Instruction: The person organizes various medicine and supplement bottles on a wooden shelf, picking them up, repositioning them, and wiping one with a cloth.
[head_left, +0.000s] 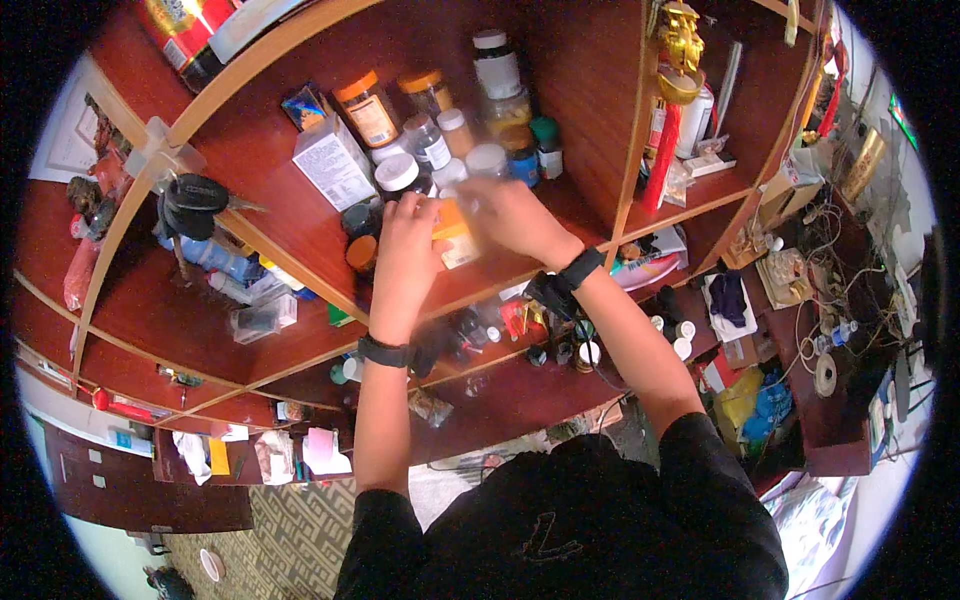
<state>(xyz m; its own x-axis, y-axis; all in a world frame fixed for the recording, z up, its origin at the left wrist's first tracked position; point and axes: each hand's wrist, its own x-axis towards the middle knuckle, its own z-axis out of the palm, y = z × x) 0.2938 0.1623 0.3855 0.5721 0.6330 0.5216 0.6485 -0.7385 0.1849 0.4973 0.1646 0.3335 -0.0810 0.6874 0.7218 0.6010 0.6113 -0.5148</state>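
Orange-and-white box (455, 238) sits at the front edge of a red-brown shelf (300, 220), held between both hands. Left of it stands a white carton (332, 162), with a white-capped jar (400, 176) and an orange-lidded jar (368, 108) close behind. The left hand (408, 240) closes around the box's left side. The right hand (512, 215) grips it from the right and above, blurred. Bottles crowd behind, including a blue-green-capped one (546, 145).
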